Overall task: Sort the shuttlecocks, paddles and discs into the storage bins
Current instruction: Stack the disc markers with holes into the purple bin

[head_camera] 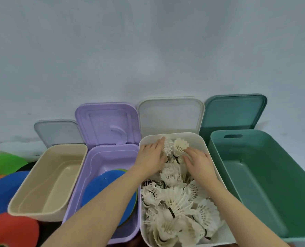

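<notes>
Reaching into the white bin (pixel 198 138), both hands sit on the shuttlecocks (pixel 175 198) at its far end. Left hand (pixel 150 155) lies flat, fingers straight, touching the feather skirts; right hand (pixel 199 162) has fingers bent over an upright shuttlecock (pixel 180 146), grip unclear. No readable writing anywhere. White bin is filled with white shuttlecocks. Purple bin (pixel 94 161) just left of it holds a blue disc (pixel 101 188) over others. Beige bin (pixel 46 177) further left and green bin (pixel 266 175) right of the white one hold nothing. All lids lean on the pale wall (pixel 148 50). Loose green, blue and red discs (pixel 3 189) lie far left.
</notes>
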A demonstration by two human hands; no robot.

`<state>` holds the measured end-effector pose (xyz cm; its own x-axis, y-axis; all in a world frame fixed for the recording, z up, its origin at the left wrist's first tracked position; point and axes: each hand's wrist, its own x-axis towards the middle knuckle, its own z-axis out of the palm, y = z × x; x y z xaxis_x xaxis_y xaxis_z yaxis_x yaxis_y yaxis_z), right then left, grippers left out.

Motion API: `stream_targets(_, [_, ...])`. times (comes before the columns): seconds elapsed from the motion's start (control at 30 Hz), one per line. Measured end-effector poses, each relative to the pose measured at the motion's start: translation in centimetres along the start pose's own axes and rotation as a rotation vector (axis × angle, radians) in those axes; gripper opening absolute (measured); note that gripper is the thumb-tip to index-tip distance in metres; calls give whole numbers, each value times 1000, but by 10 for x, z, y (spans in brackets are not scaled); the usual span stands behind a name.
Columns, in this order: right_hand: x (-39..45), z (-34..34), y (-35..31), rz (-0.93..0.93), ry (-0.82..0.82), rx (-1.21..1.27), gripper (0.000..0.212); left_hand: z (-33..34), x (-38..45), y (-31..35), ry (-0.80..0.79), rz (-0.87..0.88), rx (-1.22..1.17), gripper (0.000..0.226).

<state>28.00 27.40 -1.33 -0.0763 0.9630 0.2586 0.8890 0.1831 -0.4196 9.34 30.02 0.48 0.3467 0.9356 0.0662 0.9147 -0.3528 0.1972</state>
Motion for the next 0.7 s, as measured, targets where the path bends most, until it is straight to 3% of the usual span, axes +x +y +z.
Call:
stream_targets(0.33, [-26, -24, -55, -119, 82, 49, 28, -54, -71, -3, 178, -20, 125, 48])
stream_targets(0.57, [-62, -7, -119, -223, 79, 86, 26, -83, -155, -44, 190, -108, 109, 46])
stream_targets(0.7, [-80, 7, -167, -257, 46, 107, 35, -87, -203, -75, 241, -149, 52, 67])
